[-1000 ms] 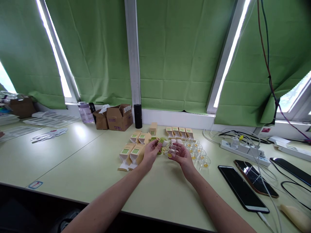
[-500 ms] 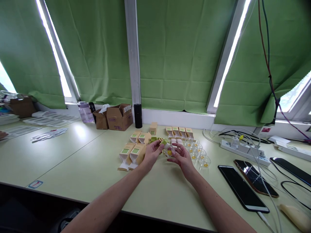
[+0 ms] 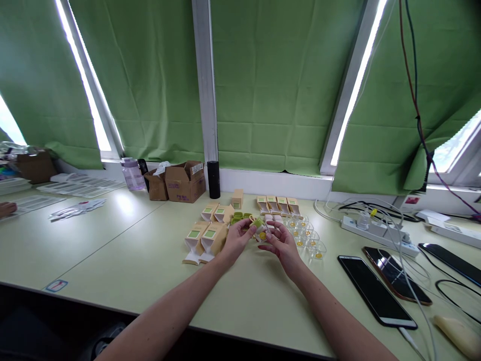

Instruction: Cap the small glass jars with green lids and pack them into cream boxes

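Note:
Above the table, my left hand [image 3: 236, 240] pinches a small green-and-white piece [image 3: 257, 223] with a pale ring at its side. My right hand [image 3: 283, 246] has its fingers closed around a small clear plastic cup [image 3: 262, 235] with a yellow spot. The two pieces meet between my fingertips; how far one sits inside the other is hidden. Several similar clear cups [image 3: 317, 254] stand in rows right of my right hand. Behind my left hand lie green pieces [image 3: 237, 216], and small white pieces [image 3: 277, 218] sit behind the held parts. Open tan cartons [image 3: 213, 236] flank my left hand.
More tan cartons [image 3: 278, 204] line the back. Larger cardboard boxes [image 3: 185, 183], a black cylinder [image 3: 214, 179] and a purple bottle [image 3: 132, 174] stand against the wall. Phones [image 3: 377, 291], cables and a power strip [image 3: 379, 235] occupy the right. Another person's hand [image 3: 7, 208] shows far left.
The green-and-white piece has turned slightly and sits closer to the clear cup, with my hands nearly in place. The other person's hand has come further into view at the left.

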Demonstrator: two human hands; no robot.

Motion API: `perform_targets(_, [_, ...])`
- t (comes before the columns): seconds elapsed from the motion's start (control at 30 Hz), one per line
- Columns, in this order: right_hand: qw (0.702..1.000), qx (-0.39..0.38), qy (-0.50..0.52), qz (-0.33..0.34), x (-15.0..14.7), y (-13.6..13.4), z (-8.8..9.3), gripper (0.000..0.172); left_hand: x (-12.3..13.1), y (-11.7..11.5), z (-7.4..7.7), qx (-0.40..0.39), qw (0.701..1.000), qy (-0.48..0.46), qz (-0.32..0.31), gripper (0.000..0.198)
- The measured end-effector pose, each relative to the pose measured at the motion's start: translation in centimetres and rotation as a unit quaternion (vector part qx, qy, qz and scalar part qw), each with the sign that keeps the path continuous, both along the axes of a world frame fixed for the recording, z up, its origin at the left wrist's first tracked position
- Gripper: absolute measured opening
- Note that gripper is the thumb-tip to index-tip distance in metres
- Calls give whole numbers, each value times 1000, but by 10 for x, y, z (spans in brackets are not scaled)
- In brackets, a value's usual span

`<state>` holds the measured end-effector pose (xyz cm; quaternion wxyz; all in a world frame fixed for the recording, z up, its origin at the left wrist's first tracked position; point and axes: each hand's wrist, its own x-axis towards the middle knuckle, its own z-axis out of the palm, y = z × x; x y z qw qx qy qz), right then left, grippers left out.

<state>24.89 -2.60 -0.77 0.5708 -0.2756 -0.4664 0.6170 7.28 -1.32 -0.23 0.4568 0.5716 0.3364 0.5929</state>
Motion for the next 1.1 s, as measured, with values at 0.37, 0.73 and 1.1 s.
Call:
perform_targets(0.37, [1000,-3,-2,-15,-1,-4,4,62,-1,2,-2,5,1000,12,-2,60])
perform_targets(0.73, [1000,0,-3,-14,-1,-4,3,62,-1,3,-4,15,999,28,0,60])
perform_targets(1.1, [1000,6,-1,-13,-1,-7,6,60,0,3,-4,23,999,44,14,62])
